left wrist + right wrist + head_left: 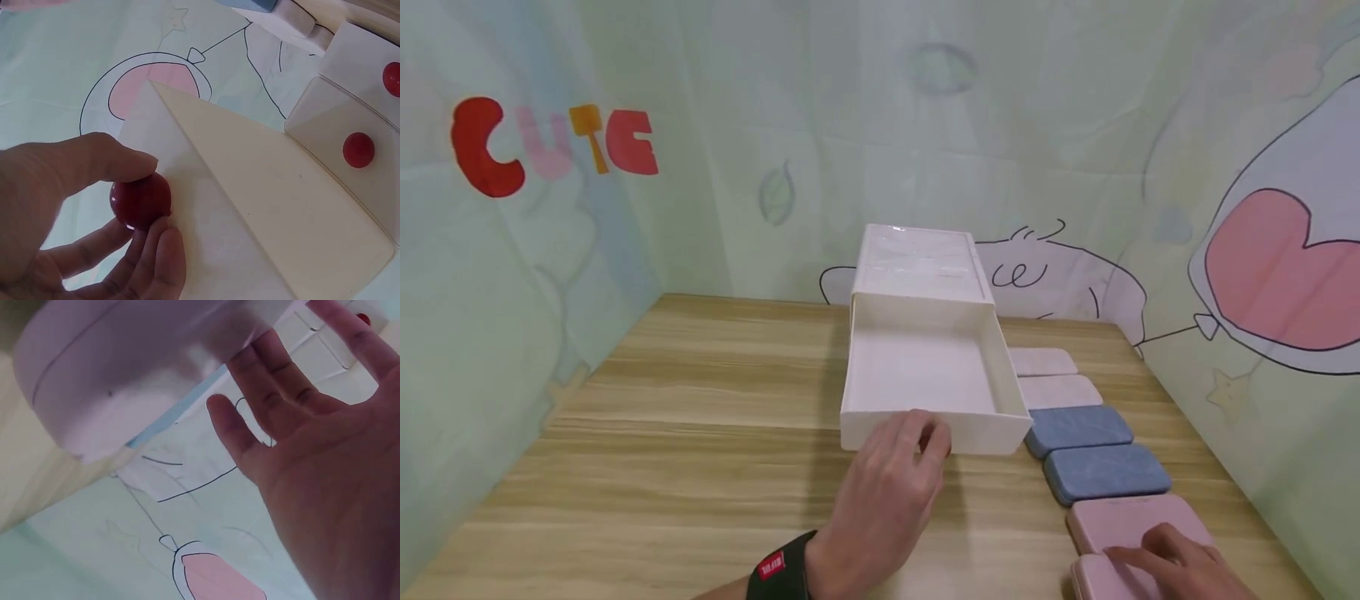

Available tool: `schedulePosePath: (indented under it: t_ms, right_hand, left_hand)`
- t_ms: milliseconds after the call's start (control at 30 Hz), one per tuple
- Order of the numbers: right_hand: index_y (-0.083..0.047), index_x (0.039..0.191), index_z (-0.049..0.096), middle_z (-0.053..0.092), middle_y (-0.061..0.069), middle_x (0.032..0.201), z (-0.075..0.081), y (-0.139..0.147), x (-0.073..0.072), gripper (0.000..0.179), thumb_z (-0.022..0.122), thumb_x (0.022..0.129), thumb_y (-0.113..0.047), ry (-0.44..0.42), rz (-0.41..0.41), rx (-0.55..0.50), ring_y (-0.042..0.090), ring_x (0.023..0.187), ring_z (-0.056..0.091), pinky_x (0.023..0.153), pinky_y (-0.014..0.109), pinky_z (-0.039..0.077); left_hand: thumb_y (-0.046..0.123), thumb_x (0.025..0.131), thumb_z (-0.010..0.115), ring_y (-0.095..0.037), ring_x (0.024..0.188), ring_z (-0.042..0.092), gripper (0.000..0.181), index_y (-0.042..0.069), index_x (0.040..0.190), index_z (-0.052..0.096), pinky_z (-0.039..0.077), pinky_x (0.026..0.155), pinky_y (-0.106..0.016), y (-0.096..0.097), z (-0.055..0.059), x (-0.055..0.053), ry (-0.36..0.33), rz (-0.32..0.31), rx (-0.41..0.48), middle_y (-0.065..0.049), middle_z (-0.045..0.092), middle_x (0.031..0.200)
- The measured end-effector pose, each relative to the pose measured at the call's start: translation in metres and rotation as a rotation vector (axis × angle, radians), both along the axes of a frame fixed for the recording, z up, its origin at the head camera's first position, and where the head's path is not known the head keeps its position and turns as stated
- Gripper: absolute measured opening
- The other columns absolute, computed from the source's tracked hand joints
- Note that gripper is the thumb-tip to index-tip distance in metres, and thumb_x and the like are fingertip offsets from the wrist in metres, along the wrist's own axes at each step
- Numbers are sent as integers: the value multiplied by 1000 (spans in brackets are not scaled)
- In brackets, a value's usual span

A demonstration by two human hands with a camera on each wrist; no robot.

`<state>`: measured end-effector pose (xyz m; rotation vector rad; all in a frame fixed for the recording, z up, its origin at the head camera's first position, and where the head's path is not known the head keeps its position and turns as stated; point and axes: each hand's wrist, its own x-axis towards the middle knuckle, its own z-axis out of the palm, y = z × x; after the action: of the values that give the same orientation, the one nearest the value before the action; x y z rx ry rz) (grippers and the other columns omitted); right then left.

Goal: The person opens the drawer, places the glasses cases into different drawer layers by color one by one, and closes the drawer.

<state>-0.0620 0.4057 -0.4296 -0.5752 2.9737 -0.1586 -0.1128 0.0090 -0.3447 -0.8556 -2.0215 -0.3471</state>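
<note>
In the head view a white drawer (917, 367) is pulled out from the top of a white drawer unit (921, 258), with nothing lying in it. My left hand (887, 483) is at its front panel. The left wrist view shows thumb and fingers pinching its round red knob (140, 201). At the lower right, my right hand (1180, 562) touches the nearer pink case (1112, 579), its fingertips by the edge facing another pink case (1138, 518). In the right wrist view, its fingers extend loosely against a pink case (125, 381), which covers some fingertips.
Two blue cases (1105, 475) and two pale pink cases (1056, 390) continue the row along the drawer unit's right side. Two closed drawers (325, 131) with red knobs sit under the open one. Printed cloth (760, 108) surrounds the wooden table (700, 400).
</note>
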Motion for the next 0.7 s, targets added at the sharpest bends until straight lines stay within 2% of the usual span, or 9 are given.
schedulePosePath:
  t_ms: [100, 200, 333, 400, 467, 533, 667, 700]
  right_hand:
    - [-35, 132, 64, 48, -7, 104, 5, -1, -3, 59, 78, 80, -60, 71, 105, -88, -9, 84, 35, 63, 19, 37]
    - [-31, 136, 63, 47, -8, 107, 16, -6, -6, 67, 81, 77, -59, 120, 125, -84, -7, 88, 37, 65, 19, 38]
    - [-35, 138, 62, 48, -7, 114, 39, -18, -6, 84, 73, 68, -80, 68, -18, 57, 2, 96, 44, 75, 31, 42]
    - [-34, 138, 62, 51, -7, 118, 49, -24, -7, 87, 70, 67, -83, 75, -50, 104, 8, 100, 49, 79, 38, 43]
    - [-33, 138, 62, 55, -6, 121, 59, -28, -8, 86, 74, 67, -80, 111, -62, 109, 13, 101, 52, 81, 43, 43]
    - [-32, 138, 62, 58, -7, 123, 69, -32, -9, 82, 78, 69, -74, 178, -51, 102, 15, 102, 54, 81, 41, 42]
    - [-33, 137, 63, 59, -7, 125, 87, -40, -12, 80, 86, 67, -63, 312, -33, 14, 16, 103, 53, 85, 37, 36]
    - [-32, 137, 64, 60, -6, 124, 91, -41, -14, 81, 88, 65, -61, 357, -6, -14, 16, 103, 53, 86, 34, 33]
  left_hand:
    - [2, 73, 81, -16, 84, 62, 29, 4, 98, 67, 52, 71, -25, 0, 0, 1, -9, 2, 1, -6, 61, 97]
    - [2, 74, 81, -15, 83, 62, 28, 4, 98, 66, 51, 69, -25, 0, 1, 1, -17, 6, 2, -5, 61, 97]
    - [2, 74, 82, -16, 84, 62, 29, 4, 98, 67, 52, 70, -25, 0, 1, 2, -16, 5, -2, -6, 62, 98]
    - [2, 73, 82, -16, 84, 63, 30, 4, 98, 67, 52, 71, -25, 0, 1, 2, -12, 4, -6, -6, 62, 98]
    - [2, 73, 82, -16, 85, 63, 30, 4, 99, 67, 53, 72, -25, 1, 1, 2, -7, 5, -13, -6, 62, 98]
    - [2, 72, 82, -17, 85, 63, 30, 3, 98, 66, 53, 73, -25, 0, 1, 2, -2, 8, -14, -7, 62, 98]
    - [1, 73, 80, -17, 85, 63, 29, 4, 98, 66, 53, 73, -26, 0, 1, 2, 0, 12, -14, -7, 62, 98]
    - [1, 73, 80, -16, 85, 62, 28, 4, 98, 66, 53, 72, -25, 0, 0, 2, -5, 10, -12, -6, 62, 97]
